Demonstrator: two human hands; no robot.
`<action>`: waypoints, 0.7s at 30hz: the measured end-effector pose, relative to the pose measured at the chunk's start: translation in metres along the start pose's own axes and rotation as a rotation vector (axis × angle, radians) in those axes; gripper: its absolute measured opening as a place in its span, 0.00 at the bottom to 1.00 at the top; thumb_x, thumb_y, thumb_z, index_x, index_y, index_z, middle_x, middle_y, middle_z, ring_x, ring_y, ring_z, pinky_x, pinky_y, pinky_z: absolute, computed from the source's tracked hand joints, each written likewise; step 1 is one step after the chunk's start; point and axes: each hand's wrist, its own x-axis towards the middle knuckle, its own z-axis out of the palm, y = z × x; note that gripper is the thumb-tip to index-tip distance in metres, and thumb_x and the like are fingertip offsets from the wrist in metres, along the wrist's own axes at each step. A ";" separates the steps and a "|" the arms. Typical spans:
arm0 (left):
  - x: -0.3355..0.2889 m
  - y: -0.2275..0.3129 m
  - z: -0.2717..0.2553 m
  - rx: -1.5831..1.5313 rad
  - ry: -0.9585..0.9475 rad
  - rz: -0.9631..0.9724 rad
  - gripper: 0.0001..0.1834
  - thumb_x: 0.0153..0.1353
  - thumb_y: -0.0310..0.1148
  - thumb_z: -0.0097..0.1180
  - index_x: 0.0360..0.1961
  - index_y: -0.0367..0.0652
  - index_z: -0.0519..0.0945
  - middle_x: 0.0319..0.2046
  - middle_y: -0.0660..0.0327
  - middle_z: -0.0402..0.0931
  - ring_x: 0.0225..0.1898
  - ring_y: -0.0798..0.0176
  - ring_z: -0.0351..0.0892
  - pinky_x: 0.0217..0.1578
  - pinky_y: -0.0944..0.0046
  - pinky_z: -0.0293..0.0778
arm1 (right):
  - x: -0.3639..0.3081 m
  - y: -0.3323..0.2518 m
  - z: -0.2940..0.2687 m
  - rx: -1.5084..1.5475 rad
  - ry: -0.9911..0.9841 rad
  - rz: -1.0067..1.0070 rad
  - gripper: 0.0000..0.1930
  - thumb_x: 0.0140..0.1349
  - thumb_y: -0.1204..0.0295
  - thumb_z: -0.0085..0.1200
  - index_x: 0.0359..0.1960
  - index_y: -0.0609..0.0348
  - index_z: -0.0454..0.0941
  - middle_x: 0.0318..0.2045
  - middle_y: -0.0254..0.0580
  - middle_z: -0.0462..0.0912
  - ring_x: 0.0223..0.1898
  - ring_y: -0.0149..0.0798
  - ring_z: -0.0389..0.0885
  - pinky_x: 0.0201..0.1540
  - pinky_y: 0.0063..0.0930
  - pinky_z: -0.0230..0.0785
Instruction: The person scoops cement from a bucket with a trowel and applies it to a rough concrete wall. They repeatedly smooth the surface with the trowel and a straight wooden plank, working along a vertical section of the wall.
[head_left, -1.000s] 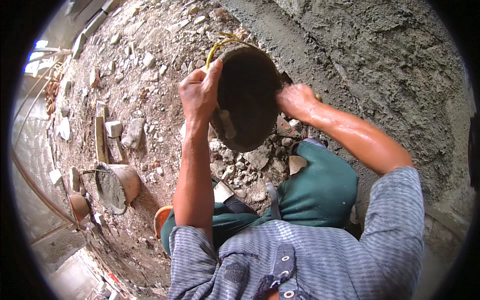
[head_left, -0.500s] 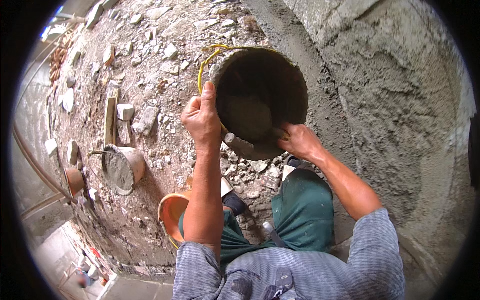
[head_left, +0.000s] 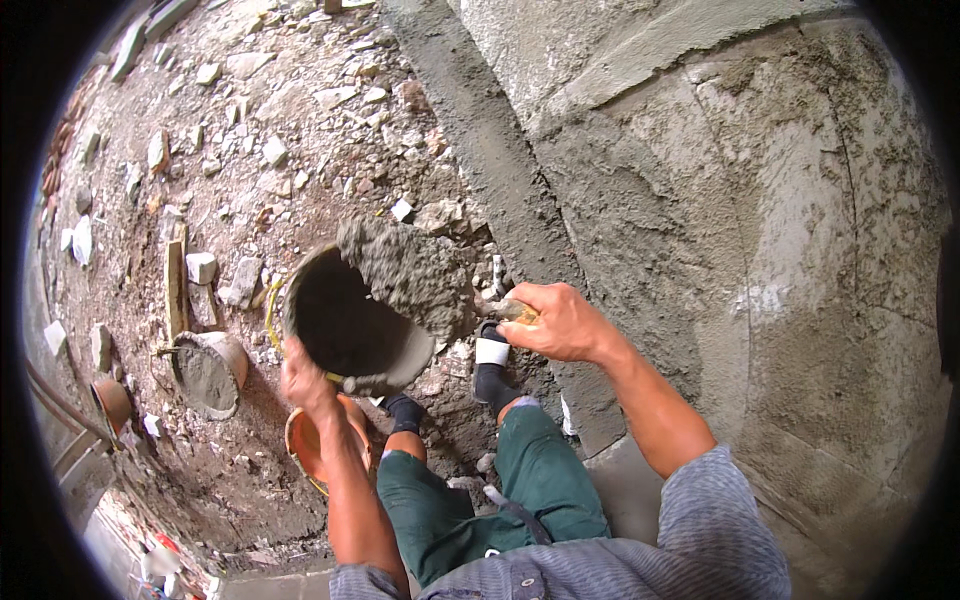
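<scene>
A mortar-caked bucket [head_left: 410, 358] with a dark inside is tipped over the rubble, its mouth facing me. My left hand [head_left: 308, 380] is closed on its near left rim, somewhat blurred. A yellow handle [head_left: 272, 312] hangs at that side. My right hand [head_left: 562, 322] is wrapped round the wooden handle of a trowel [head_left: 520, 311], to the right of the bucket. Heaped wet mortar [head_left: 415, 275] lies between the bucket's mouth and the trowel's neck and covers the blade; whether it all rests on the blade I cannot tell.
On the left stand a mortar-filled bucket [head_left: 208, 375] and a smaller container [head_left: 112, 402]. An orange bucket [head_left: 305, 440] sits beside my left forearm. Stones and a wooden plank [head_left: 175, 290] litter the ground. A wet mortar strip [head_left: 500, 130] runs along the rough grey surface [head_left: 800, 220] at right.
My right hand has come out of the bucket with the trowel and moved rightward of it. The bucket has shifted left and down in view with my left hand, and heaped mortar now shows beside its mouth.
</scene>
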 end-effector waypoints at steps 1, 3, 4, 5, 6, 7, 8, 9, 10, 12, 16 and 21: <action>0.000 -0.005 -0.010 0.089 0.026 -0.017 0.25 0.59 0.49 0.51 0.15 0.39 0.71 0.14 0.71 0.64 0.18 0.77 0.56 0.19 0.71 0.55 | 0.000 -0.004 -0.017 0.113 -0.075 0.055 0.14 0.48 0.65 0.58 0.35 0.60 0.75 0.21 0.37 0.75 0.23 0.33 0.75 0.28 0.28 0.68; -0.005 0.000 -0.022 0.064 0.105 -0.033 0.27 0.59 0.47 0.51 0.09 0.40 0.64 0.12 0.72 0.57 0.18 0.75 0.53 0.18 0.69 0.53 | 0.005 0.012 -0.050 0.480 -0.156 0.395 0.16 0.51 0.66 0.55 0.42 0.58 0.75 0.25 0.36 0.79 0.22 0.28 0.75 0.23 0.24 0.70; -0.009 0.000 -0.030 0.088 0.096 -0.038 0.27 0.59 0.48 0.51 0.10 0.41 0.64 0.11 0.72 0.57 0.17 0.75 0.53 0.18 0.69 0.53 | 0.006 0.037 -0.068 0.543 -0.057 0.416 0.17 0.51 0.68 0.55 0.43 0.60 0.74 0.25 0.39 0.78 0.19 0.25 0.73 0.20 0.20 0.69; -0.012 0.002 -0.037 0.115 0.092 -0.040 0.27 0.59 0.48 0.50 0.10 0.41 0.63 0.11 0.72 0.57 0.17 0.75 0.53 0.17 0.69 0.53 | 0.008 0.047 -0.093 0.537 0.082 0.471 0.17 0.52 0.69 0.53 0.44 0.63 0.73 0.24 0.39 0.76 0.18 0.27 0.72 0.20 0.20 0.70; -0.017 0.012 -0.038 0.101 0.050 -0.099 0.27 0.59 0.48 0.51 0.11 0.41 0.63 0.11 0.71 0.58 0.17 0.74 0.53 0.18 0.69 0.53 | 0.001 0.068 -0.122 0.399 0.261 0.521 0.18 0.54 0.69 0.52 0.46 0.64 0.71 0.22 0.37 0.75 0.18 0.26 0.72 0.19 0.18 0.69; -0.020 0.016 -0.041 0.098 0.022 -0.110 0.27 0.59 0.48 0.51 0.11 0.42 0.63 0.12 0.71 0.58 0.17 0.75 0.53 0.18 0.69 0.52 | -0.015 0.069 -0.155 0.427 0.354 0.610 0.20 0.55 0.67 0.52 0.47 0.66 0.69 0.22 0.37 0.75 0.19 0.25 0.71 0.17 0.15 0.67; -0.024 0.018 -0.050 0.095 0.030 -0.124 0.26 0.59 0.48 0.51 0.10 0.43 0.63 0.12 0.71 0.58 0.17 0.75 0.53 0.18 0.70 0.52 | -0.034 0.054 -0.172 0.325 0.583 0.560 0.18 0.56 0.66 0.51 0.44 0.67 0.69 0.22 0.36 0.74 0.16 0.24 0.69 0.15 0.14 0.65; -0.028 0.020 -0.059 0.091 0.036 -0.138 0.26 0.59 0.48 0.51 0.10 0.44 0.63 0.12 0.71 0.58 0.17 0.75 0.53 0.18 0.70 0.52 | -0.068 0.038 -0.193 0.295 0.653 0.552 0.16 0.56 0.66 0.51 0.41 0.65 0.71 0.21 0.35 0.74 0.16 0.23 0.68 0.15 0.15 0.64; -0.026 0.013 -0.065 0.160 0.011 -0.138 0.28 0.58 0.51 0.49 0.12 0.40 0.67 0.12 0.68 0.60 0.17 0.73 0.55 0.18 0.67 0.55 | -0.112 0.030 -0.213 0.214 0.622 0.486 0.14 0.57 0.68 0.50 0.41 0.65 0.71 0.19 0.34 0.73 0.14 0.22 0.67 0.15 0.15 0.62; -0.033 0.016 -0.068 0.295 -0.033 -0.171 0.30 0.58 0.55 0.47 0.14 0.37 0.70 0.12 0.62 0.64 0.17 0.66 0.59 0.20 0.62 0.57 | -0.159 -0.003 -0.219 0.084 0.541 0.528 0.13 0.57 0.69 0.49 0.40 0.65 0.71 0.20 0.35 0.73 0.15 0.24 0.68 0.17 0.18 0.62; -0.034 0.021 -0.071 0.519 -0.086 -0.041 0.30 0.57 0.57 0.43 0.26 0.37 0.78 0.21 0.47 0.74 0.25 0.47 0.73 0.27 0.52 0.66 | -0.142 -0.025 -0.169 -0.337 0.315 0.328 0.11 0.55 0.67 0.51 0.37 0.60 0.71 0.21 0.42 0.74 0.21 0.36 0.74 0.24 0.30 0.68; -0.052 0.130 -0.044 0.155 -0.211 0.035 0.24 0.59 0.46 0.51 0.23 0.31 0.77 0.13 0.64 0.66 0.20 0.71 0.61 0.21 0.65 0.61 | -0.067 -0.055 -0.072 -0.743 -0.110 -0.032 0.15 0.55 0.68 0.50 0.44 0.57 0.67 0.32 0.48 0.73 0.33 0.48 0.76 0.31 0.38 0.70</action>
